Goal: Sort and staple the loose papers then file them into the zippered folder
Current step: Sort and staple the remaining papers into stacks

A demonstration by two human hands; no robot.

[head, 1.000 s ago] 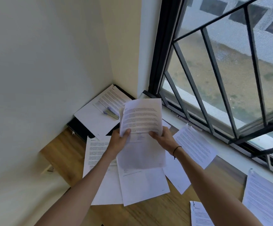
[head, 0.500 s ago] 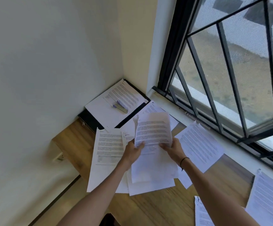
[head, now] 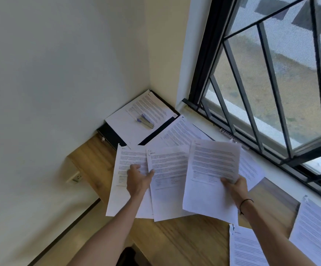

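A small sheaf of papers (head: 211,179) is being held above the tabletop (head: 176,242) in the right hand (head: 233,186), whose grip is pinching the sheaf's right edge with curled fingers. A second ago both hands were gripping this sheaf; it has since been released by the left hand (head: 137,179), which is now being lowered, fingers loosely spread, onto two overlapping sheets (head: 167,169) lying just left of it. By this judgement, sorting is still being carried on: another page is probably being picked out to join the held set, and no stapling is yet being done. The stapler (head: 145,121) is lying on a sheet on the black zippered folder (head: 109,136) in the far corner, unopened as far as can be told. About five more loose sheets are being left scattered: one toward the folder, one under the sheaf at the sill, two at the right edge, one at the bottom.
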